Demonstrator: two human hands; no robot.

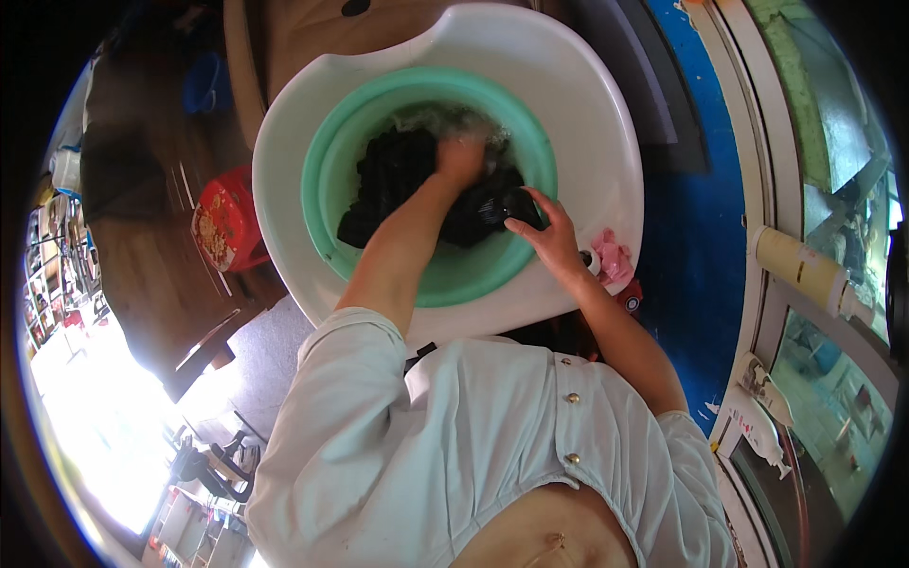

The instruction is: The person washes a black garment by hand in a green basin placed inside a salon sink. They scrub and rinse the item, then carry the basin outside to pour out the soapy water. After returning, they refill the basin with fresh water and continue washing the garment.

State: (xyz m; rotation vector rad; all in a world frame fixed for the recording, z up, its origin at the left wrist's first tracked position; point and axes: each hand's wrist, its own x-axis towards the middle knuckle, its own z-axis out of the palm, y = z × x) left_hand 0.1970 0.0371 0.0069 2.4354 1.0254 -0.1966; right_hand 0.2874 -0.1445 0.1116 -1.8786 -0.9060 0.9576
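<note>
A green plastic basin (428, 295) sits inside a large white washbasin (596, 142) before me. It holds water and a soaked black cloth or garment (398, 167). Over the cloth's far right part is my left hand (461, 160), blurred by motion. Its fingers are lost in the splashing water, so its grip does not show. My right hand (548, 231), at the green basin's right rim, has thumb and fingers around a shiny, rounded black part that looks like bunched wet cloth.
Pink crumpled material (612, 257) lies on the white basin's right rim, beside a small white object. A red stool (245, 213) with food-like bits on top stands at left. Farther left is a blue bucket (206, 84). A framed glass door or window (831, 383) borders the right.
</note>
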